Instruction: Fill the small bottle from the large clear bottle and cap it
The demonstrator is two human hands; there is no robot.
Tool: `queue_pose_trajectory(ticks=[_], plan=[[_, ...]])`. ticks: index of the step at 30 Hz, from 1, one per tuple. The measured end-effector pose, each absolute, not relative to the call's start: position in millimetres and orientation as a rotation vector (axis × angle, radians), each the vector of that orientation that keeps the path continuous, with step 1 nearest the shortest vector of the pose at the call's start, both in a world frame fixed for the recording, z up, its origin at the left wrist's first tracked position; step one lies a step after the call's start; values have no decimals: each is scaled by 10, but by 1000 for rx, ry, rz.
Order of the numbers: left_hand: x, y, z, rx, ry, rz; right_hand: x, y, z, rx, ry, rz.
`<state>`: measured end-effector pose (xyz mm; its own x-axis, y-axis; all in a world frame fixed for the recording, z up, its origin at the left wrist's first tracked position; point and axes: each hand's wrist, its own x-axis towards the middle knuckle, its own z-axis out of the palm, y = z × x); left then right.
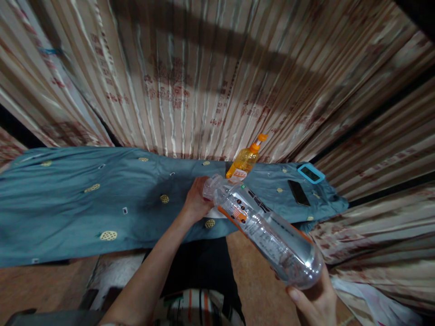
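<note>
I see a teal embroidered cloth [84, 203] spread before striped, pleated curtains [190, 77]. My left hand [197, 201] closes on the neck of a clear plastic bottle [265, 231] tilted over the cloth, while my right hand [317, 301] cups its rounded base. Behind it stands an orange pump bottle [245, 162], with two phones [304, 183] lying rightward.

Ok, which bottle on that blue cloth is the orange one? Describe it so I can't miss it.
Find the blue-green cloth spread in front of the striped curtain. At its far edge, just beyond the clear plastic bottle that both hands hold tilted, stands the orange bottle. It alone is upright, amber-coloured and topped with an orange pump; the two phones to its right lie flat.
</note>
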<state>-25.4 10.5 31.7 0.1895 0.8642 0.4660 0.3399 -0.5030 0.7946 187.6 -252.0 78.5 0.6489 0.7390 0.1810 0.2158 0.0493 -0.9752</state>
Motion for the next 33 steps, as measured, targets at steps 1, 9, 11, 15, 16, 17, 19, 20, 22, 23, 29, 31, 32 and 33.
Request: queue_pose_trajectory(ticks=[1, 9, 11, 15, 16, 17, 19, 20, 22, 23, 29, 31, 32, 33], plan=[[-252, 106, 314, 1939, 1122, 1295, 1880, -2520, 778, -1507, -837, 470], [-224, 107, 334, 1960, 1129, 1282, 1911, -2519, 762, -1502, -832, 454], [-220, 106, 334, 1961, 1130, 1283, 1917, -2523, 756, -1500, -839, 452], [-225, 98, 341, 1934, 1140, 1288, 1898, -2527, 758, -1505, -814, 472], [-228, 97, 347, 1932, 1139, 1288, 1890, -2526, 761, -1500, -803, 483], [-231, 96, 353, 1931, 1136, 1288, 1884, -2525, 763, -1493, -795, 489], [-235, 97, 368, 1930, 1131, 1283, 1882, -2525, 760, -1487, -795, 482], [-235, 98, 374, 1926, 1133, 1279, 1889, -2526, 754, -1490, -804, 473], [-235, 99, 384, 1914, 1140, 1267, 1912, -2531, 739, -1504, -838, 453], [-233, 100, 385, 1910, 1142, 1262, 1926, -2533, 731, -1515, -860, 443], [-235, 105, 353, 1907, 1148, 1266, 1934, -2523, 738, -1541, -861, 422], [-242, 107, 336, 1901, 1145, 1273, 1911, -2511, 752, -1526, -846, 416], [-246, 108, 328, 1900, 1142, 1275, 1902, -2506, 757, -1523, -847, 409], [-249, 108, 321, 1899, 1139, 1274, 1896, -2503, 758, -1524, -847, 404]])
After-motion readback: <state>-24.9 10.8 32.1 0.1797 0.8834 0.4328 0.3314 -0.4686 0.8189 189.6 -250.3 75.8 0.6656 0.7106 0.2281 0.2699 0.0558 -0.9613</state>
